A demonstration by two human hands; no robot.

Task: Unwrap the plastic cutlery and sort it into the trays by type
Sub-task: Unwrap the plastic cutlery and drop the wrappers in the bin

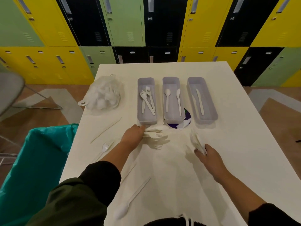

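Biggest risk I see: the left hand [132,136] is reaching into the blurry pile of wrapped cutlery [155,136] mid-frame, fingers hidden, so can't tell its grip, and a swipe could scatter pieces or nudge the left tray [146,120]. The right hand [210,156] pinches a wrapped bundle [197,141] at centre right. Left tray holds forks, the middle tray [173,119] spoons, the right tray [206,120] knives. A bag [104,93] of more cutlery sits upper left.

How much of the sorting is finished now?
Early. Done: forks in the left tray, spoons in the middle tray, knives in the right tray. In hand: left hand on wrapped cutlery, right hand gripping another pack. Left: the full bag and loose spoon.
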